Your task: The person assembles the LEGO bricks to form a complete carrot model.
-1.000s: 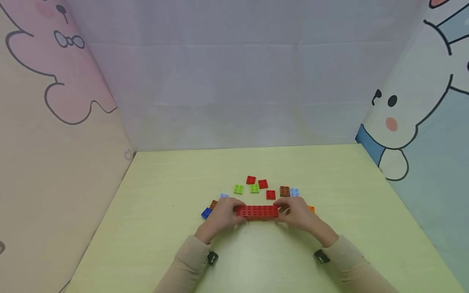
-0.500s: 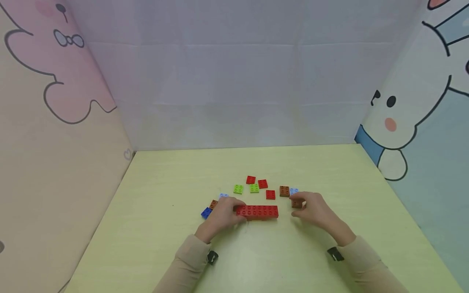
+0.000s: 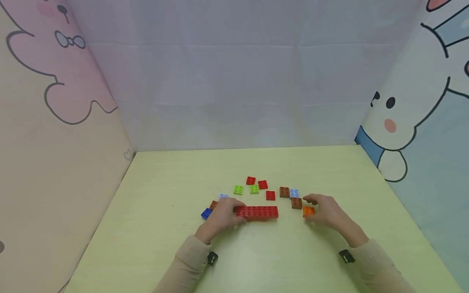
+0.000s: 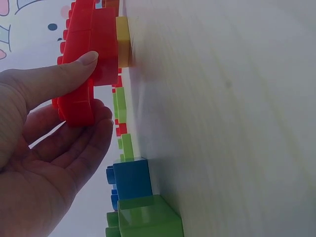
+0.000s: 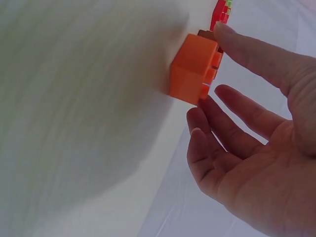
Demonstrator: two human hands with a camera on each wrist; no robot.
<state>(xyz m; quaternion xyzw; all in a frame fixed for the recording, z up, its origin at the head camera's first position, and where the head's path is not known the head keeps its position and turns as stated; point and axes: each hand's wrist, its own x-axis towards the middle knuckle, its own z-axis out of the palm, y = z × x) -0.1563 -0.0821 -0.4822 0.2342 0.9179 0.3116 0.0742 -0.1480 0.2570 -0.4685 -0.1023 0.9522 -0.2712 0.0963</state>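
Note:
My left hand [image 3: 225, 215] holds the left end of a long red assembly of toy building bricks [image 3: 258, 212]. In the left wrist view, the thumb lies on its near side and the fingers are behind its end. A yellow brick [image 4: 123, 42] shows beneath the red ones. My right hand [image 3: 331, 212] is spread around an orange brick [image 3: 308, 211] on the table. The right wrist view shows the thumb at the top of the orange brick's far end and the fingertips by its near end, not pinching it.
Left of the orange brick sits a brown brick [image 3: 296, 203], with another brown one [image 3: 284, 192] and a light blue one [image 3: 294, 193] behind. Several red and lime bricks [image 3: 238, 189] lie farther back. Beside the left hand are blue [image 3: 206, 213] and brown bricks [image 3: 213, 204].
My right hand has left the right end of the red assembly and moved right, past the brown brick, to the orange brick. The left hand has kept its hold in place.

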